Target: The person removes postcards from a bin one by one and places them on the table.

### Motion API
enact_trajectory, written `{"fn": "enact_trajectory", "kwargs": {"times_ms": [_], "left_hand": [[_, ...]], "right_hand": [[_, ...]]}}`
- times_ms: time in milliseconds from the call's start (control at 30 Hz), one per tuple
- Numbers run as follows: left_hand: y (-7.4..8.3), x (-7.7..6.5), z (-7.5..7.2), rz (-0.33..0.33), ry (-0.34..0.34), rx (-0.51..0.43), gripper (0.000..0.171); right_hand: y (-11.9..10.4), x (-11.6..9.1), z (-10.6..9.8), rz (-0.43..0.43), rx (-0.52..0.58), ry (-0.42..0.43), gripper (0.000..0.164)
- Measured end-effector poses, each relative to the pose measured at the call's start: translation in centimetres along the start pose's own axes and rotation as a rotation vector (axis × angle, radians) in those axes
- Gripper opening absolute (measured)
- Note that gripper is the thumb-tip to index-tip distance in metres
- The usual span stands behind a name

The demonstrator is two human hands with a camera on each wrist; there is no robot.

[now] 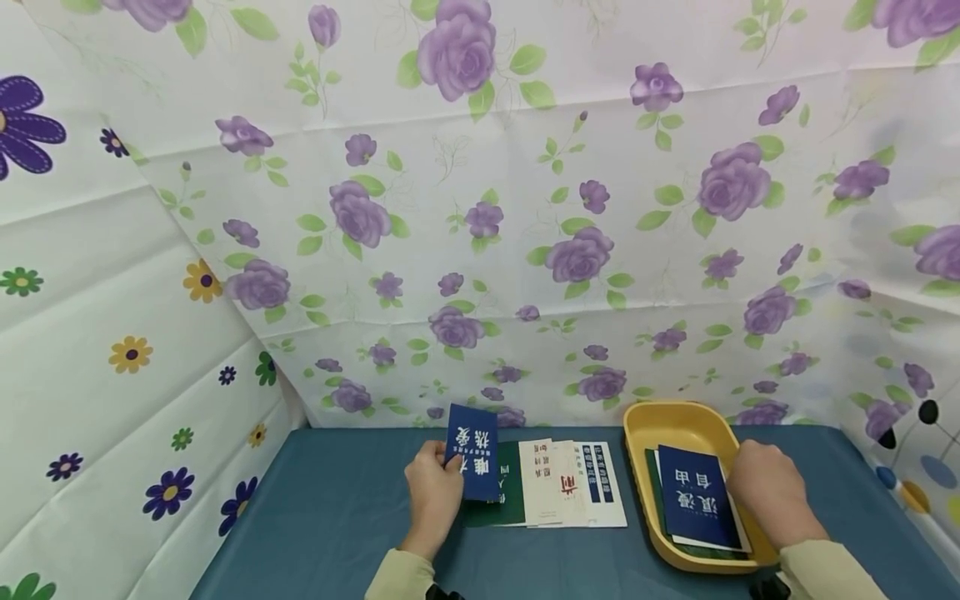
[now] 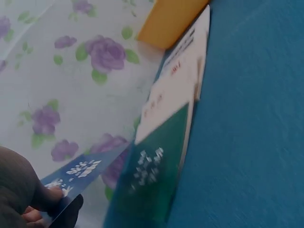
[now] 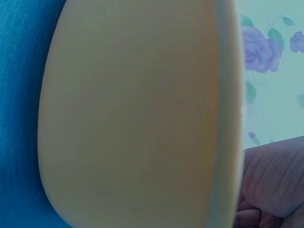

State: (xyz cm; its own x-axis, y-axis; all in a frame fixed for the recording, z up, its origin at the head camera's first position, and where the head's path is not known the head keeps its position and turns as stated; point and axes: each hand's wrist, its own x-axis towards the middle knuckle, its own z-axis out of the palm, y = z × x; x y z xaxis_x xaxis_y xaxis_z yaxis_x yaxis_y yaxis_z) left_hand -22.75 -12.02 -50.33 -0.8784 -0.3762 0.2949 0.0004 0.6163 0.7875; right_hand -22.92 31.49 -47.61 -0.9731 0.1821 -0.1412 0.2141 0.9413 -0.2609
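Note:
My left hand [image 1: 437,492] pinches a dark blue card [image 1: 472,454] with white Chinese characters by its lower left edge, thumb on its face. The card is raised and tilted over the left end of an overlapping row of cards. In that row lie a green card [image 2: 152,166], cream cards [image 1: 547,483] with red characters and a white card [image 1: 611,483] with blue blocks. My right hand [image 1: 772,487] is bent over the right side of a yellow tray [image 1: 678,415], beside another blue card [image 1: 693,492]. Its fingertips are hidden, so what they touch cannot be told.
Inside the tray, white and green cards show beneath the blue one. A blue-green cloth [image 1: 322,508] covers the table. Flowered sheeting [image 1: 525,250] rises behind the table's back edge, and more hangs at both sides.

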Motion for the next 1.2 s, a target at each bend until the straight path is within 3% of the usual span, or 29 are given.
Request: {"fn": "enact_trajectory", "kwargs": {"times_ms": [133,467,900,1200], "left_hand": [[-1.2,-0.1,-0.1,-0.066,-0.038,0.055,0.021],[-1.8,-0.7,0.6,-0.12,-0.072,0.112,0.021],[-2.7,-1.0,1.1,-0.096,-0.104,0.103,0.019],[-3.2,-0.7,1.1,-0.097,-0.109,0.229,0.02]], "right_hand": [[0.0,0.0,0.1,0.003,0.004,0.0,0.013],[0.0,-0.1,0.1,0.001,0.005,-0.005,0.012],[-0.1,-0.1,-0.1,0.014,0.012,0.014,0.012],[-0.1,-0.1,-0.2,0.0,0.006,-0.016,0.012]]}}
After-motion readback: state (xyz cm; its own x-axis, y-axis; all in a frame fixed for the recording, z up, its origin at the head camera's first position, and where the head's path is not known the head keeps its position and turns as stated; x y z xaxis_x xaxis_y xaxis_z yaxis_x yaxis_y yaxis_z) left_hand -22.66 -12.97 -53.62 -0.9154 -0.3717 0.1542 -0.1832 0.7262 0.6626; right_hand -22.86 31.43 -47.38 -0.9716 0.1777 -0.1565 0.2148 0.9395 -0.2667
